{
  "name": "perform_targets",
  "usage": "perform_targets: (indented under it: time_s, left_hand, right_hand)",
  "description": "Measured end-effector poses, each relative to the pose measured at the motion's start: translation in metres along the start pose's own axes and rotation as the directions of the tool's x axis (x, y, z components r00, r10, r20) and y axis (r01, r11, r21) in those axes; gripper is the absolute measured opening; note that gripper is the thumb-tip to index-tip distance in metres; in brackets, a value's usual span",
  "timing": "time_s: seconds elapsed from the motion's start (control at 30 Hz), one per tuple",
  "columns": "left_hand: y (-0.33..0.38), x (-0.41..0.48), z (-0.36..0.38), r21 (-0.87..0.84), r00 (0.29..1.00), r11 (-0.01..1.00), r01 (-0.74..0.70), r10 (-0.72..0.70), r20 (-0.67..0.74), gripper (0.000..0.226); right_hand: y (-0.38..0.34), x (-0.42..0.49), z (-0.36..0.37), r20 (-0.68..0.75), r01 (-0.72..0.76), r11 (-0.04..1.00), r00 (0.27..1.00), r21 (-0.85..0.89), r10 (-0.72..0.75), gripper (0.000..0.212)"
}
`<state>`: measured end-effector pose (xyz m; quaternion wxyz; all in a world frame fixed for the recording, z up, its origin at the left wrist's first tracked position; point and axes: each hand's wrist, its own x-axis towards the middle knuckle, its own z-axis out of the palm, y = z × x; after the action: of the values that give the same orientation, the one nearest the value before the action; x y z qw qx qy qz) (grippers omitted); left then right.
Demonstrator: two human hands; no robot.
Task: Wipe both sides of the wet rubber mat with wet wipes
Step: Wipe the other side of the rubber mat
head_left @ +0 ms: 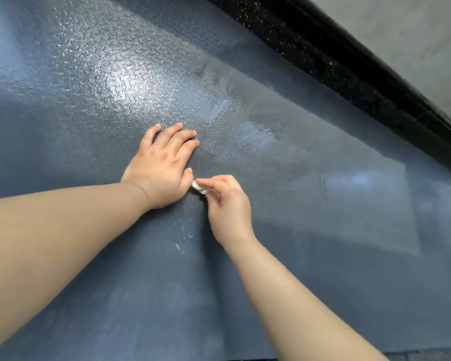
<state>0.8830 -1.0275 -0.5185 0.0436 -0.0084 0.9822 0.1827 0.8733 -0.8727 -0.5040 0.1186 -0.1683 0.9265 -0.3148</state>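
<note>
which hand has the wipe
The right hand: it pinches the small white wipe in its fingertips. The left hand lies flat on the mat, fingers straight, holding nothing.

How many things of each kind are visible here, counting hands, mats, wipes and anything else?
Dark blue-grey textured rubber mat: 1
Small white wadded wet wipe: 1
Bare hands: 2, the left hand flat on the mat, the right hand pinching the wipe
Black speckled strip beyond the mat: 1
Total: 5
</note>
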Motion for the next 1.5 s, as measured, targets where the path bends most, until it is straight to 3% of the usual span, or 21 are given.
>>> perform_targets:
  time_s: [0.03, 0.1, 0.2, 0.27, 0.33, 0.43, 0.57, 0.67, 0.73, 0.8, 0.87, 0.93, 1.0, 1.1, 1.17, 1.27, 1.33, 1.37, 1.43, 1.5]
  left_hand:
    - [0.000, 0.000, 0.000, -0.010, 1.000, 1.000, -0.003, 0.002, -0.006, 0.076]
    - [-0.002, 0.000, 0.000, -0.009, 1.000, 1.000, 0.007, -0.007, 0.009, 0.073]
    - [-0.006, 0.000, 0.002, -0.015, 1.000, 1.000, 0.010, -0.010, 0.025, 0.068]
    - [-0.009, 0.002, 0.003, -0.024, 0.999, 1.000, -0.006, 0.007, 0.042, 0.066]
    - [-0.011, 0.002, 0.002, -0.068, 0.997, 0.997, -0.020, 0.025, 0.067, 0.067]
    - [-0.014, -0.004, -0.001, -0.185, 0.999, 0.982, -0.037, 0.043, 0.028, 0.060]
    - [-0.024, -0.033, -0.012, -0.146, 0.995, 0.985, -0.094, 0.090, -0.038, 0.046]
    - [-0.030, -0.063, -0.020, -0.035, 0.982, 0.982, -0.186, 0.184, -0.052, 0.037]
    - [-0.032, -0.081, -0.022, 0.005, 0.974, 0.974, -0.225, 0.225, 0.008, 0.046]
    - [-0.033, -0.096, -0.022, 0.052, 0.971, 0.971, -0.235, 0.232, 0.049, 0.048]
    - [-0.033, -0.109, -0.018, 0.096, 0.964, 0.965, -0.243, 0.229, 0.133, 0.048]
    - [-0.037, -0.117, -0.013, 0.168, 0.951, 0.953, -0.252, 0.213, 0.222, 0.059]
    - [-0.039, -0.121, -0.012, 0.258, 0.940, 0.929, -0.264, 0.187, 0.286, 0.063]
    - [-0.044, -0.126, -0.012, 0.291, 0.927, 0.916, -0.277, 0.176, 0.330, 0.065]
    - [-0.045, -0.125, -0.015, 0.299, 0.920, 0.910, -0.288, 0.175, 0.351, 0.066]
    - [-0.042, -0.124, -0.018, 0.305, 0.916, 0.911, -0.279, 0.157, 0.368, 0.066]
    - [-0.040, -0.124, -0.019, 0.297, 0.915, 0.914, -0.276, 0.154, 0.373, 0.065]
    - [-0.040, -0.124, -0.020, 0.292, 0.916, 0.916, -0.274, 0.155, 0.371, 0.065]
    - [-0.039, -0.124, -0.021, 0.279, 0.919, 0.924, -0.261, 0.149, 0.366, 0.064]
    - [-0.037, -0.125, -0.020, 0.260, 0.920, 0.935, -0.243, 0.137, 0.367, 0.064]
  right_hand:
    - [0.002, -0.002, -0.008, 0.030, -0.042, 0.998, 0.999, 0.055, 0.041, 0.031]
    - [0.016, 0.008, -0.031, -0.132, -0.163, 0.975, 0.974, 0.154, 0.184, 0.035]
    - [0.042, 0.034, -0.059, -0.366, -0.400, 0.885, 0.807, 0.238, 0.463, 0.028]
    - [0.053, 0.045, -0.061, -0.393, -0.495, 0.837, 0.740, 0.232, 0.546, 0.031]
    - [0.052, 0.047, -0.050, -0.414, -0.544, 0.821, 0.716, 0.174, 0.562, 0.035]
    - [0.022, 0.029, -0.024, -0.411, -0.518, 0.843, 0.745, 0.141, 0.526, 0.029]
    - [-0.024, -0.041, 0.020, -0.130, -0.253, 0.967, 0.959, 0.005, 0.252, 0.030]
    - [-0.035, -0.070, 0.024, 0.110, -0.162, 0.985, 0.982, 0.065, 0.155, 0.023]
    - [-0.028, -0.067, 0.008, 0.060, -0.189, 0.976, 0.981, 0.105, 0.183, 0.019]
    - [-0.008, -0.052, -0.014, -0.145, -0.337, 0.925, 0.921, 0.177, 0.363, 0.018]
    - [0.018, -0.039, -0.033, -0.286, -0.492, 0.833, 0.784, 0.254, 0.551, 0.022]
    - [0.035, -0.035, -0.039, -0.357, -0.604, 0.761, 0.674, 0.235, 0.646, 0.029]
    - [0.032, -0.039, -0.028, -0.390, -0.630, 0.747, 0.647, 0.211, 0.656, 0.035]
    - [-0.002, -0.057, 0.006, -0.408, -0.593, 0.796, 0.701, 0.123, 0.585, 0.038]
    - [-0.030, -0.081, 0.031, -0.351, -0.447, 0.894, 0.832, 0.035, 0.430, 0.034]
    - [-0.057, -0.116, 0.051, -0.048, -0.257, 0.966, 0.965, 0.033, 0.259, 0.026]
    - [-0.058, -0.124, 0.045, 0.199, -0.218, 0.975, 0.958, 0.047, 0.205, 0.021]
    - [-0.055, -0.122, 0.036, 0.253, -0.212, 0.976, 0.948, 0.053, 0.193, 0.018]
    - [-0.042, -0.109, 0.014, 0.159, -0.258, 0.962, 0.957, 0.088, 0.242, 0.016]
    - [-0.019, -0.093, -0.012, -0.062, -0.374, 0.923, 0.923, 0.092, 0.380, 0.019]
